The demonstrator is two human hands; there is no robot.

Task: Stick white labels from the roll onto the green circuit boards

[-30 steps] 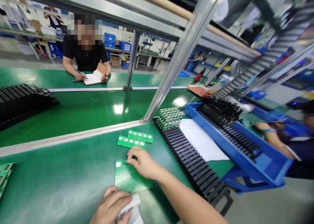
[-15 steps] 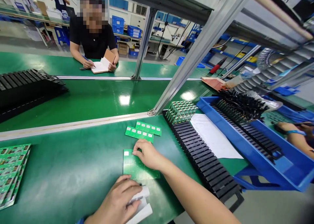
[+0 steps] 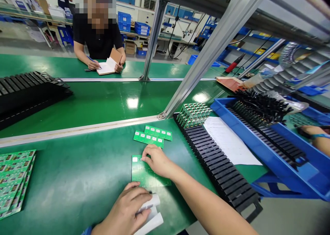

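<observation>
A green circuit board panel lies flat on the green bench in front of me. My right hand rests on its far edge, fingers curled and pressing on the board. Nearer to me, my left hand is closed on white label strips at the panel's near edge. Two small green board strips lie just beyond the panel.
A black slotted rack with upright boards runs along the right, beside a white sheet and a blue tray. Stacked green panels sit far left. A person writes in a notebook across the bench. Another person's arm shows far right.
The view has shifted, bringing the stacked panels at the left into sight. My left hand has come further forward with the white strips. My right hand stays on the panel.
</observation>
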